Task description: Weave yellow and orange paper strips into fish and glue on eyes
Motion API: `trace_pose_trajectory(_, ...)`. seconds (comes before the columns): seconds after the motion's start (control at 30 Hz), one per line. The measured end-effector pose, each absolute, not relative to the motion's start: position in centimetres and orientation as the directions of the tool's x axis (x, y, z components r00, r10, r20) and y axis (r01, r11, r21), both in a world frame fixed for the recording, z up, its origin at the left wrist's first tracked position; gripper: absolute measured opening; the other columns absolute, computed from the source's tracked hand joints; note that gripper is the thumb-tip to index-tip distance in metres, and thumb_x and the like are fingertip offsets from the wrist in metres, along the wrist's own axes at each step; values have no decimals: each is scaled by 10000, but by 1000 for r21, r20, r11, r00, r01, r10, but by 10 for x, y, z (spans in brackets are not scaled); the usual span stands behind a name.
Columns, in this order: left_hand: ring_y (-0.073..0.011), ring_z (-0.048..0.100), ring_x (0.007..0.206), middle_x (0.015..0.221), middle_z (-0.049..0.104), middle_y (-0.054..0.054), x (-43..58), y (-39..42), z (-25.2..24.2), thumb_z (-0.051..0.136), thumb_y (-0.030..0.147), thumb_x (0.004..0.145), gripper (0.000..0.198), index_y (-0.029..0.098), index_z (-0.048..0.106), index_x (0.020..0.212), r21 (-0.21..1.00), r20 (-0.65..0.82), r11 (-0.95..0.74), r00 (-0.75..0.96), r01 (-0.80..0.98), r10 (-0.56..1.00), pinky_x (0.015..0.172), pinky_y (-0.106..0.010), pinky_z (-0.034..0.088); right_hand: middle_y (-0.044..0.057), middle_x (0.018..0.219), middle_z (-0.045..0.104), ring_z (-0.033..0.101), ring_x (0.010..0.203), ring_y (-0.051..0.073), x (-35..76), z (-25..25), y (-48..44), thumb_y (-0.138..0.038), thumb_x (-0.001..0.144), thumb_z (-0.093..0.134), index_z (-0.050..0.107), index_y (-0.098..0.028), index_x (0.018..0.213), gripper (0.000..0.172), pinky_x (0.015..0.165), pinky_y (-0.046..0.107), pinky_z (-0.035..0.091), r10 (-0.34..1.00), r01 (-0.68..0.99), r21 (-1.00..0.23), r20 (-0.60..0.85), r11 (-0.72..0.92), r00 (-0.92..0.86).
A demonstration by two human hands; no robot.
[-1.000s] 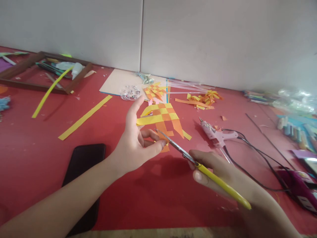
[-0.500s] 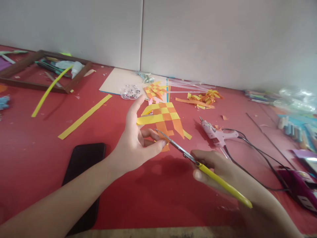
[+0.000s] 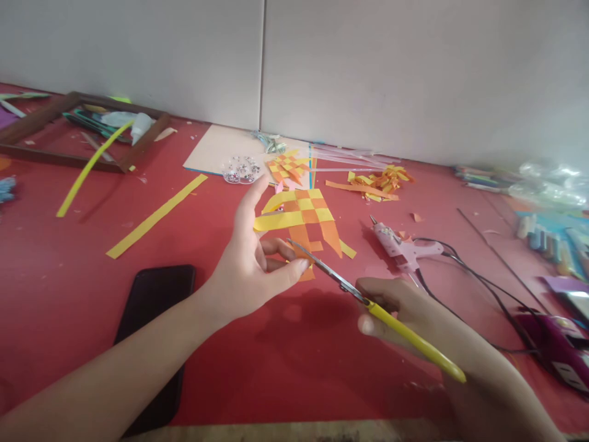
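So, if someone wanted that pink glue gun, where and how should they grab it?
Probably by the handle, coming from the right. The pink glue gun lies with its handle pointing right, while its metal nozzle points away to the left. A black cable runs beside the handle, so watch for it. The right hand is nearest, but holds yellow-handled scissors.

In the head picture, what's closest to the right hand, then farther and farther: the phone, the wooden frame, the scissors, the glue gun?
1. Scissors: in the right hand.
2. Glue gun: just beyond it.
3. Phone: off to the left.
4. Wooden frame: far back left.
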State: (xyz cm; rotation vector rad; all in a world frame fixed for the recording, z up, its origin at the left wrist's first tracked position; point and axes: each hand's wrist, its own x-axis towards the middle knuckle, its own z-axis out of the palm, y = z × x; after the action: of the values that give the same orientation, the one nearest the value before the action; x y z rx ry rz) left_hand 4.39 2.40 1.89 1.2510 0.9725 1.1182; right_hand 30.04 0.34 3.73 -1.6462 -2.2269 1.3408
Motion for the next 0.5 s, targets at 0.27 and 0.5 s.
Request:
trace_pose_trajectory(0.27, -147, 689, 771, 1397, 555, -57, 42, 24, 19, 743, 202, 787, 1045, 468, 81, 1550, 993, 63, -40, 218, -109, 974, 712, -336, 650, -58, 622, 281, 257, 574, 89, 304, 32, 4, -740, 709, 681, 383, -203, 640, 618, 482, 238, 183, 819, 752, -659, -417, 27, -395)
trace_pose_trajectory(0.5, -143, 647, 745, 1176, 649, -48, 42, 28, 18, 735, 226, 800, 843, 356, 300, 1510, 998, 33, -23, 169, -66, 985, 658, -304, 620, -51, 600, 334, 291, 539, 86, 307, 35, 4, -732, 792, 595, 414, -207, 666, 569, 465, 242, 204, 875, 614, -789, -277, 28, -396)
